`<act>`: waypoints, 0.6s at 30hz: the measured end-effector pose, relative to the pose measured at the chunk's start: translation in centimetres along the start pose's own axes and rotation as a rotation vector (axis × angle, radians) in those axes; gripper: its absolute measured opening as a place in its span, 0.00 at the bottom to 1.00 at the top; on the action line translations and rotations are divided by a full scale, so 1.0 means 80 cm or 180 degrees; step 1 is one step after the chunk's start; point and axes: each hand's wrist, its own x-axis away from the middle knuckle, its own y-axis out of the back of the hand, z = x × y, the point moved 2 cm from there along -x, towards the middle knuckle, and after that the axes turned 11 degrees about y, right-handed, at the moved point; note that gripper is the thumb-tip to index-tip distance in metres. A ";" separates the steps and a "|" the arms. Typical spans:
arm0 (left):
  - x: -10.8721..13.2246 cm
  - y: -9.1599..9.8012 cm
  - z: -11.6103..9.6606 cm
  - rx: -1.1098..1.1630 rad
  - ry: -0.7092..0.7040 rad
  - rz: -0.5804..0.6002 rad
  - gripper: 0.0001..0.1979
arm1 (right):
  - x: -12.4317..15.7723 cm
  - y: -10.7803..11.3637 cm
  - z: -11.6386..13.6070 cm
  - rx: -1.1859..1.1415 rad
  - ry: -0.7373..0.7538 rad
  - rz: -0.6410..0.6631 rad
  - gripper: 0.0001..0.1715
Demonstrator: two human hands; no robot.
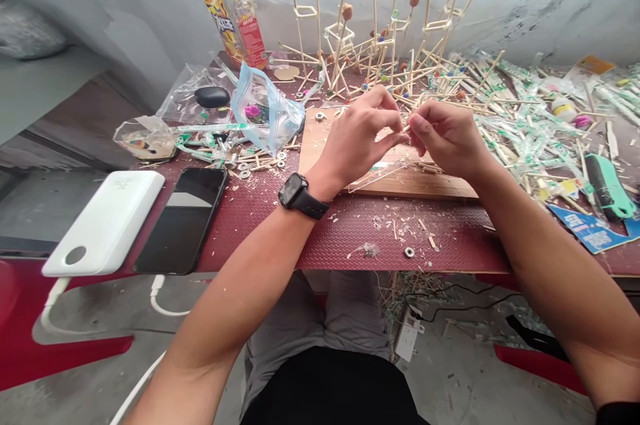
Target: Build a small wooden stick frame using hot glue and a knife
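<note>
- Left hand [360,138] and right hand [450,142]: thumb and forefinger tips met, both pinching one thin wooden stick [407,127]; other fingers curled.
- Stick was held above the wooden board [425,184], mid-table, mostly hidden by the fingers.
- Black wristwatch [296,193] on left wrist.
- Far: upright stick frames [380,45] and a bottle [235,12].
- Near left: black phone [185,218], with a white power bank [107,222] beside it.
- Near edge: a washer [409,252].

Dark red mat [350,238] — white power bank [107,220], black phone [185,218], teal cutter [607,186].
</note>
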 end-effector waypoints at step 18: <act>-0.002 0.000 -0.004 0.0228 0.0507 0.0100 0.06 | 0.000 0.003 0.008 0.0370 0.0105 -0.0065 0.37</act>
